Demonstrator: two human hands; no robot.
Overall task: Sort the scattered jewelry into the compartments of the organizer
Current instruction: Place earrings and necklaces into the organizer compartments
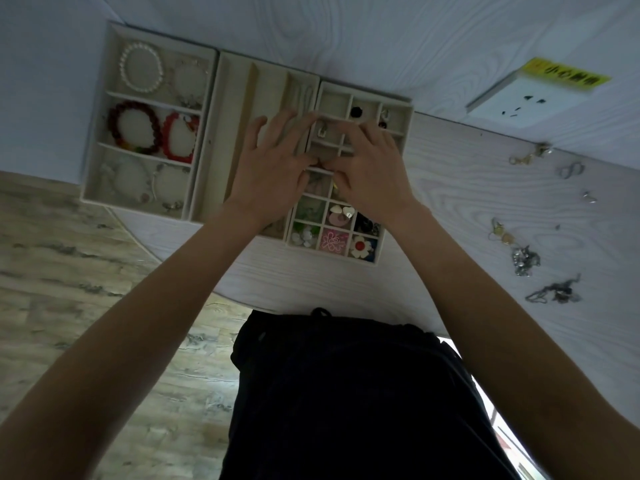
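The organizer is made of three beige trays side by side on the white table. The left tray [90,157] holds bead and pearl bracelets. The middle tray [225,98] has long slots. The right grid tray [409,114] holds earrings and flower pieces in small compartments. My left hand [273,168] lies with straight, spread fingers over the middle tray's right side. My right hand [374,168] hovers over the grid, fingers bent down. The thumbs meet at the grid's left edge; what is between them is hidden. Scattered jewelry [524,259] lies far to the right.
More loose pieces lie along the right of the table: a gold clasp [526,157], a silver ring [569,169], a dark chain [554,292]. A wall socket [530,98] with a yellow label sits behind. The curved table edge runs near my dark clothing [339,393].
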